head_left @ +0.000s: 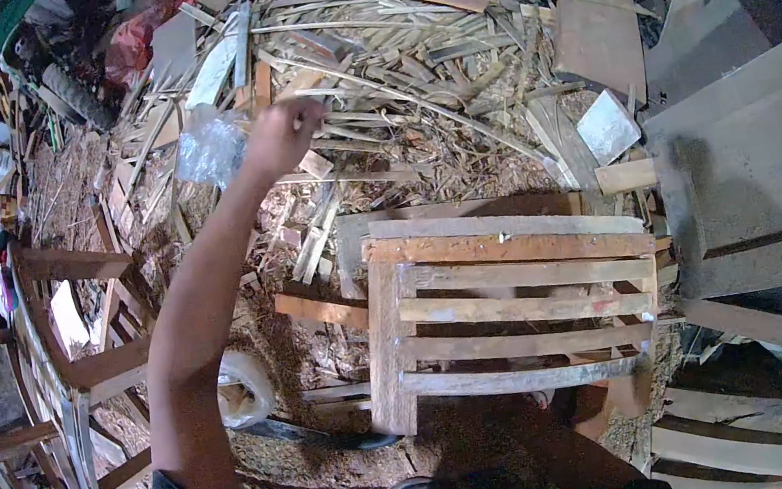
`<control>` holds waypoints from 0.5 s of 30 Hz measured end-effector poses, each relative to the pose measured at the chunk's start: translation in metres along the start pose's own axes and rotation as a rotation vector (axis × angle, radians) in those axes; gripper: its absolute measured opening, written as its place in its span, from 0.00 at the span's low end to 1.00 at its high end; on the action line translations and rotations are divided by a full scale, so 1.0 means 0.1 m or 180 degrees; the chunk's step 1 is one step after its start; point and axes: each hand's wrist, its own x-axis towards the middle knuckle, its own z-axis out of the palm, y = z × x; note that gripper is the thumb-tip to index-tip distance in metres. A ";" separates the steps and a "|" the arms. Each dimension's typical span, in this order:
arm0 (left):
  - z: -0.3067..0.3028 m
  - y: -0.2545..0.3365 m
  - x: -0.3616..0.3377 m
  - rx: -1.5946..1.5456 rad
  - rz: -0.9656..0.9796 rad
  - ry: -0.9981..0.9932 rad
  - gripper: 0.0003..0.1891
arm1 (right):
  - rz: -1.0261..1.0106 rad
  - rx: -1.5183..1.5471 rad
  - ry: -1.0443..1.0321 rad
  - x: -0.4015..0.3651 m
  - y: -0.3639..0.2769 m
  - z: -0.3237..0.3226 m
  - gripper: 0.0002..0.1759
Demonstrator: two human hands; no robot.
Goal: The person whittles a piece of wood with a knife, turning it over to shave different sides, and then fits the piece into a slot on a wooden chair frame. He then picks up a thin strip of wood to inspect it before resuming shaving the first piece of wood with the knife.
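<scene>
My left hand [289, 136] reaches far forward over the scrap wood, its fingers curled closed; what they hold, if anything, I cannot make out. A crumpled clear plastic bag [211, 148] lies just left of my left wrist. In front of my body stands a slatted wooden frame [527, 343], like part of a chair, with several crosswise slats between two side pieces. My right arm [569, 456] is in deep shadow below this frame. Only a small pale bit, perhaps fingertips of my right hand [544, 399], shows at its lower slat.
Scrap strips and shavings [408, 90] cover the ground ahead. Flat boards [595, 22] and a large panel [756, 180] lie on the right. Wooden chair frames [92, 375] stand at the left. More slats [743, 435] lie lower right. A clear roll [243, 388] sits below my forearm.
</scene>
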 end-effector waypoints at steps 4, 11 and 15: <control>0.41 -0.09 0.68 0.0969 0.0872 -0.0044 0.18 | 0.0046 0.0050 0.0040 -0.01 -0.02 0.02 0.06; 0.74 -0.03 1.02 0.1502 0.0563 -0.1435 0.25 | 0.0110 0.0083 0.0145 0.00 -0.05 0.02 0.07; 0.69 -0.02 0.91 0.1814 0.0159 -0.1520 0.10 | 0.0232 0.0156 0.0179 -0.13 -0.10 0.01 0.07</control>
